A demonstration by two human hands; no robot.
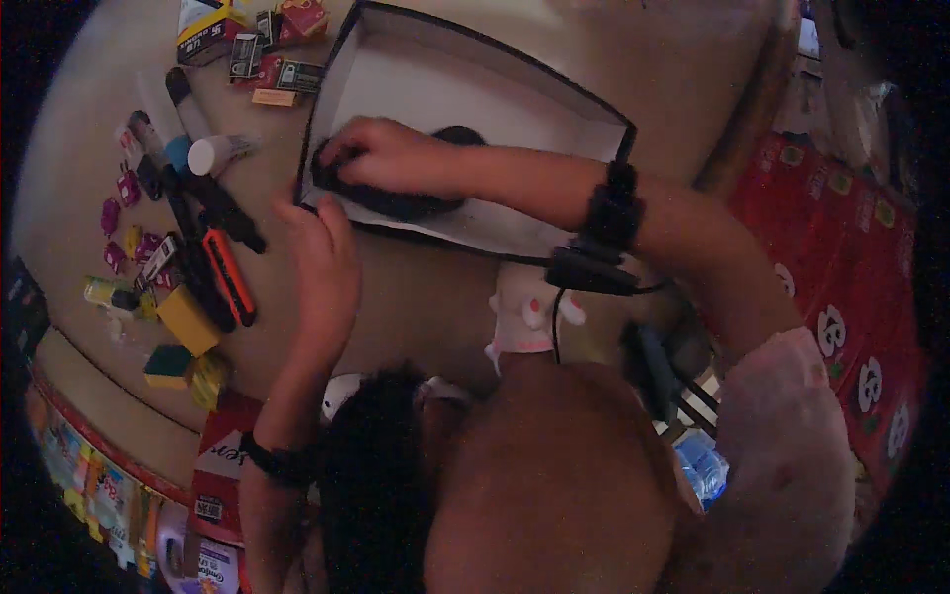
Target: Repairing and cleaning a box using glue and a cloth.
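Note:
An open box [470, 74], pale inside with dark edges, lies on the table. My right hand [401, 158] reaches into its left end, fingers closed on a soft-looking black item [416, 206] lying on the box floor. Its exact kind is too dark to make out, and my hand and forearm cover part of it. At the near left corner of the box, my left hand [325, 243] grips the rim with thumb and fingers. Dark straps with a small device circle both wrists.
Left of the box lie an orange-and-black utility knife [229, 275], a white-capped tube [220, 154], yellow sponges [188, 322] and small purple-wrapped pieces [128, 188]. Small cartons [210, 32] stand at the far left. Red printed packaging [821, 257] is on the right.

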